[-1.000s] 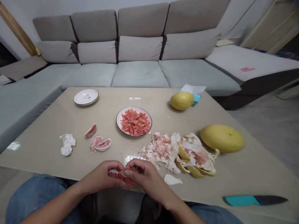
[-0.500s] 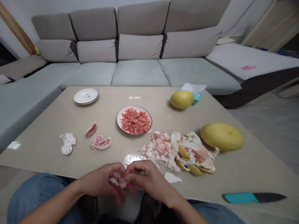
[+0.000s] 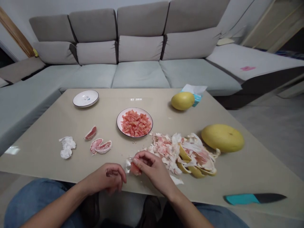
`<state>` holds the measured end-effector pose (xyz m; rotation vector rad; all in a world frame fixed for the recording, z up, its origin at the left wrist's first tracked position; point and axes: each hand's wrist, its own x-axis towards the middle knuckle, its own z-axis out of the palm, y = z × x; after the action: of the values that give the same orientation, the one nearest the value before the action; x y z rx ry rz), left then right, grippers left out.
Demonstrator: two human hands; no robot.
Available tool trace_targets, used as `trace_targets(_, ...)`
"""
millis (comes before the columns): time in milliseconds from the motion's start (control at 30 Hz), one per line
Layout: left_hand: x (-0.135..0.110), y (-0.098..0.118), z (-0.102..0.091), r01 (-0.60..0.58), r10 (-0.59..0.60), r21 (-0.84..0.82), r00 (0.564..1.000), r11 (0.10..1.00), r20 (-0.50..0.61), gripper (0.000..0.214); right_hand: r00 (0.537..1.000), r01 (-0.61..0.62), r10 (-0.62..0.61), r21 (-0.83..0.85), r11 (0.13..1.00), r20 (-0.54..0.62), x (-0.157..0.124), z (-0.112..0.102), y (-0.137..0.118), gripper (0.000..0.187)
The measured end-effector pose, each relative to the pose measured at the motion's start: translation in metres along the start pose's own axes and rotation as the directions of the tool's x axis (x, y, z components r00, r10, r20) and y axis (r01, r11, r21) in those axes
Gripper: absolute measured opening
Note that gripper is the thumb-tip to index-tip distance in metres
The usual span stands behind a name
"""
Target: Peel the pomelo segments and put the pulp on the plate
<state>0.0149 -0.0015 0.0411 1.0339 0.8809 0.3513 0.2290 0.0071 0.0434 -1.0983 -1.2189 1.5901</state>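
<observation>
My right hand [image 3: 152, 169] pinches a piece of red pomelo flesh [image 3: 135, 169] between thumb and fingers, just over the table's near edge. To its left, my left hand [image 3: 111, 178] is curled, apart from the right one; whatever its fingers close on is hidden. Ahead of them a dark-rimmed plate [image 3: 118, 124] holds a heap of torn red pomelo flesh [image 3: 136, 123]. Three pomelo segments [image 3: 104, 147] lie to the left. Beside my right hand is a pile of membrane scraps and yellow-green peel [image 3: 185, 155].
A knife [image 3: 255, 198] with a turquoise handle lies at the near right edge. Two whole pomelos [image 3: 222, 137] rest on the right, one by a tissue pack [image 3: 198, 96]. A white plate [image 3: 85, 98] stands far left, crumpled tissue [image 3: 67, 147] nearer. A sofa [image 3: 140, 74] is behind.
My hands have parted. The right has lifted forward with the piece of pomelo flesh, while the left has stayed low and curled. The view has shifted slightly.
</observation>
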Motion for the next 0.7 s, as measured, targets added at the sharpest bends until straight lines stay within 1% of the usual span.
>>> trace_targets(100,0.004,-0.009,0.002,-0.048,0.05,0.024,0.995,0.999,-0.087,0.048,0.997,0.043,-0.046,-0.049,0.998,-0.059,-0.004,0.01,0.003,0.021)
trace_targets(200,0.006,-0.014,0.008,-0.108,0.109,0.015,0.985,0.994,-0.137,0.048,0.988,0.061,-0.08,-0.15,0.987,-0.129,-0.009,0.019,0.002,0.015)
trace_targets(233,0.006,-0.014,0.01,-0.108,0.109,0.013,0.982,0.994,-0.156,0.047,0.986,0.071,-0.097,-0.181,0.981,-0.138,-0.01,0.021,0.001,0.013)
trace_targets(300,0.006,-0.012,0.014,-0.071,0.075,0.027,0.974,0.997,-0.213,0.045,0.983,0.096,-0.127,-0.216,0.972,-0.134,-0.012,0.026,0.001,0.01)
trace_targets(400,0.006,-0.008,0.016,-0.023,0.042,0.069,0.957,0.997,-0.287,0.038,0.987,0.091,-0.115,-0.202,0.975,-0.112,-0.014,0.03,0.002,0.01)
trace_targets(500,0.006,-0.008,0.015,-0.04,0.062,0.082,0.955,0.996,-0.29,0.036,0.991,0.06,-0.079,-0.169,0.984,-0.107,-0.014,0.031,0.002,0.012)
trace_targets(600,0.005,-0.008,0.011,-0.043,0.055,0.054,0.968,0.998,-0.246,0.036,0.996,0.016,-0.023,-0.081,0.997,-0.084,-0.014,0.03,0.0,0.014)
trace_targets(700,0.003,-0.008,0.009,-0.04,0.042,0.011,0.98,0.999,-0.193,0.035,0.996,-0.02,0.021,0.012,1.0,-0.089,-0.014,0.029,0.0,0.016)
